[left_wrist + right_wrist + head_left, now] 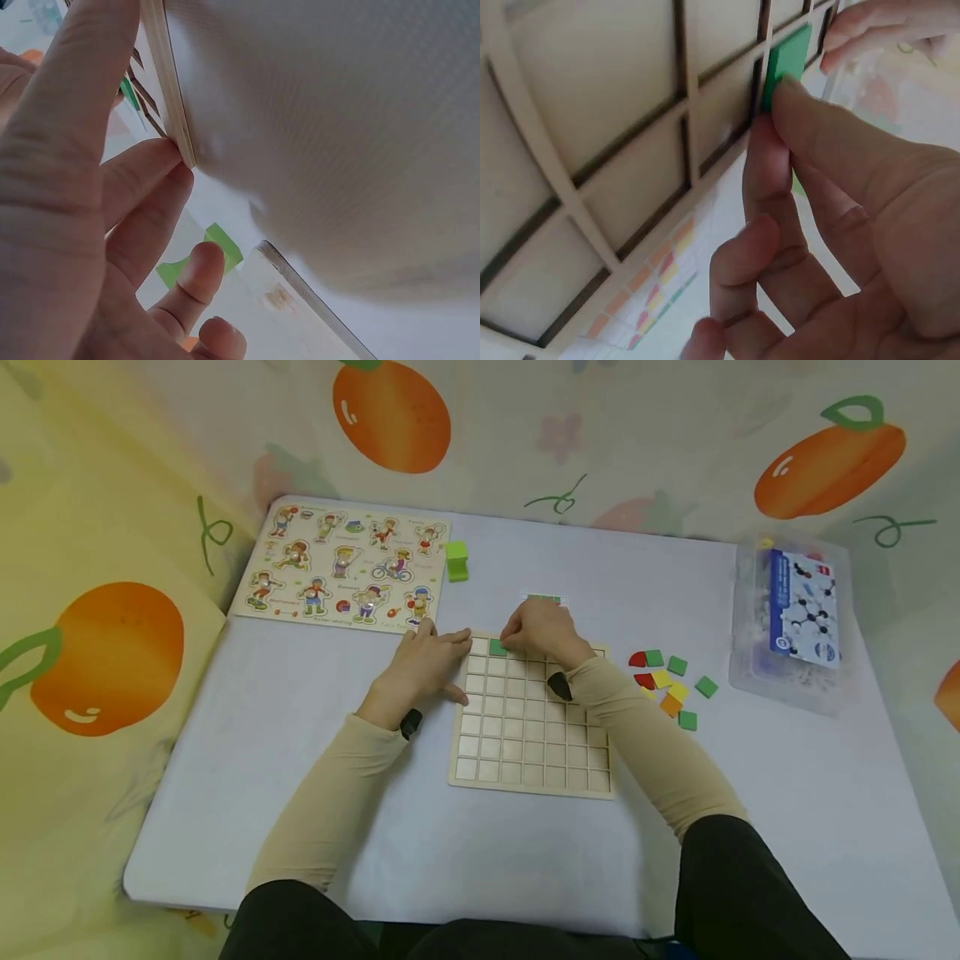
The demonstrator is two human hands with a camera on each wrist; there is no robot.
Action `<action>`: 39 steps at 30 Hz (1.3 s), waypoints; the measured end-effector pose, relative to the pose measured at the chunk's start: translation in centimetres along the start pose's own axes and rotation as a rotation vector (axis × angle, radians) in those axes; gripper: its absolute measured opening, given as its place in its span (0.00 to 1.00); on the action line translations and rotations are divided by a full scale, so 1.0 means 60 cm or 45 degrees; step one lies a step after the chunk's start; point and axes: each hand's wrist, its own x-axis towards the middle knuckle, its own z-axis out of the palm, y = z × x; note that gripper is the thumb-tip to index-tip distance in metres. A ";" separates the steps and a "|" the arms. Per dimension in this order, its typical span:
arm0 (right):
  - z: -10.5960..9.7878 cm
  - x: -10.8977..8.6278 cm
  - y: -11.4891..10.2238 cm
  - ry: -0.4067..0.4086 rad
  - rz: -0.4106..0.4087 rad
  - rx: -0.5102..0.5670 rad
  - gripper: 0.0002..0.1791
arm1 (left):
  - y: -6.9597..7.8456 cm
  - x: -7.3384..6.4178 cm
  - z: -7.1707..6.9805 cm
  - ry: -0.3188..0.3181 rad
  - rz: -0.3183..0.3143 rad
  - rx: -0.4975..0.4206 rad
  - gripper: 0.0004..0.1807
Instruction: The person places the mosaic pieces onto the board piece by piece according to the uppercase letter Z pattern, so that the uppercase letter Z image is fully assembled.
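On the white table lies a wooden grid board (512, 750) with square cells. My right hand (546, 628) is over its far row, pinching a green square tile (787, 60) between thumb and a finger; the tile is at a cell near the far left corner, tilted against the grid in the right wrist view. At the board's left edge, my left hand (423, 668) is spread, with thumb and fingertips touching the wooden rim. Partly hidden behind my right hand, a small printed card (645, 292) shows coloured squares.
Loose green, yellow, orange and red pieces (677, 691) lie right of the board. A clear plastic box (750, 643) with a blue label stands farther right. At the back left are a picture puzzle board (318, 564) and a light green block (456, 562).
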 end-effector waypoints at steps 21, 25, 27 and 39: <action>-0.078 -0.118 0.182 0.221 0.125 -0.176 0.15 | 0.008 0.002 -0.004 -0.066 0.009 -0.062 0.54; -0.096 -0.141 0.240 0.134 0.249 -0.202 0.16 | 0.008 0.000 -0.004 -0.063 -0.002 -0.086 0.53; -0.101 -0.146 0.258 0.091 0.306 -0.202 0.18 | 0.008 -0.002 -0.003 -0.043 0.000 -0.077 0.52; -0.090 -0.165 0.293 0.085 0.310 -0.072 0.17 | 0.006 -0.001 0.010 0.022 0.000 -0.104 0.55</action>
